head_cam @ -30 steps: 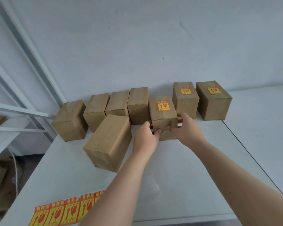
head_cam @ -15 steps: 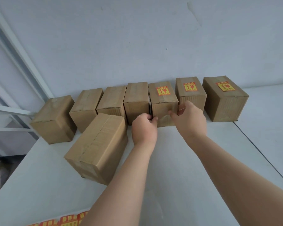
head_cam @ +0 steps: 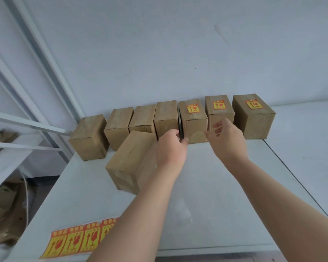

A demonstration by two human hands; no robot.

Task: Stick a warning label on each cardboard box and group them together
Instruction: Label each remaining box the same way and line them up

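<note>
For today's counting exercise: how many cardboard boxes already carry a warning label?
3, side by side at the back row's right end: the end box, its neighbour, and the next box. Hidden sides may carry more.

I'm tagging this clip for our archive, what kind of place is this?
Probably a packing or storage room: a row of cardboard boxes on a white table, a strip of warning labels at its near edge, metal shelving on the left.
</note>
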